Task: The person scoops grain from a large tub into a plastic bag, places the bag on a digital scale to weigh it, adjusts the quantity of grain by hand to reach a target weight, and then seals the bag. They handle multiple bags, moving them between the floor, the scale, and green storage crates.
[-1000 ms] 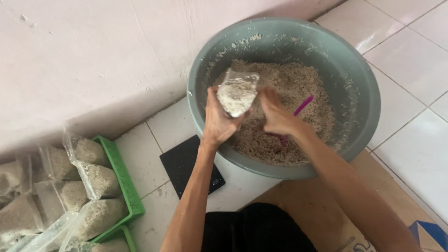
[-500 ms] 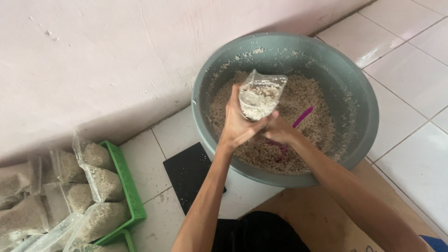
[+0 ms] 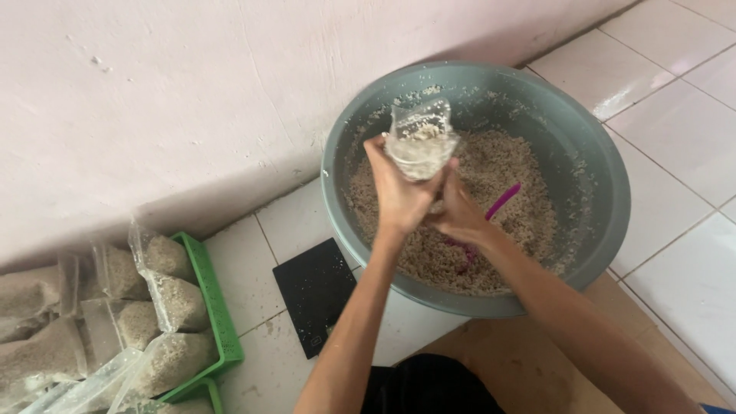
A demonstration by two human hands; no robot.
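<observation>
A pale pink plaster wall [image 3: 192,100], scuffed and speckled, fills the upper left of the frame. The floor [image 3: 675,153] is glossy white tile with dark grout, catching soft daylight at upper right. At the bottom right, the tile gives way to a brown surface [image 3: 506,360].

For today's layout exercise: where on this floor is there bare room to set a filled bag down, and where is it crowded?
Bare tile lies between the green tray and the black flat scale, and right of the grey basin. The tray is packed with filled bags. Over the basin it is crowded: left hand and right hand hold a clear bag.
</observation>
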